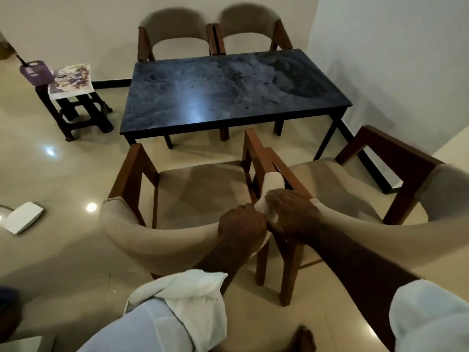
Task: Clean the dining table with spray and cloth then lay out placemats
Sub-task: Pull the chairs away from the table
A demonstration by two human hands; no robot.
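1. Grips the cloth (pixel 274 180) in both hands, above the wooden arms where the two near chairs (pixel 198 189) meet.
2. Curls the left hand (pixel 241 226) into a fist on the cloth's near end, knuckles up. Lays the right hand (pixel 291 212) over the cloth with fingers bent round it and thumb tucked beneath. Looks clamped, underside hidden.
3. Key relation: cloth's long axis pointing away from the grip toward the dining table (pixel 236 87). Free far end draped over a chair arm just beyond the right fingertips.
4. Puts the table straight ahead, past the chair seats, well apart from both hands. Faces its near long edge, with neither hand clearly nearer.
5. Leaves the purple spray bottle (pixel 35 72) on the stool (pixel 76 110) far to the left, touching or just beside the floral placemats (pixel 72 80) stacked there. Both on the left hand's side.
6. Judged as early in the task: tabletop dull and smeary-looking, nothing laid on it, bottle untouched.
7. Next move likely: lift the cloth up off the chair arm, not drag it along the arm. Then free the left hand for the bottle and keep the cloth in the right.
8. Risk: draped end snagging on the chair arm.
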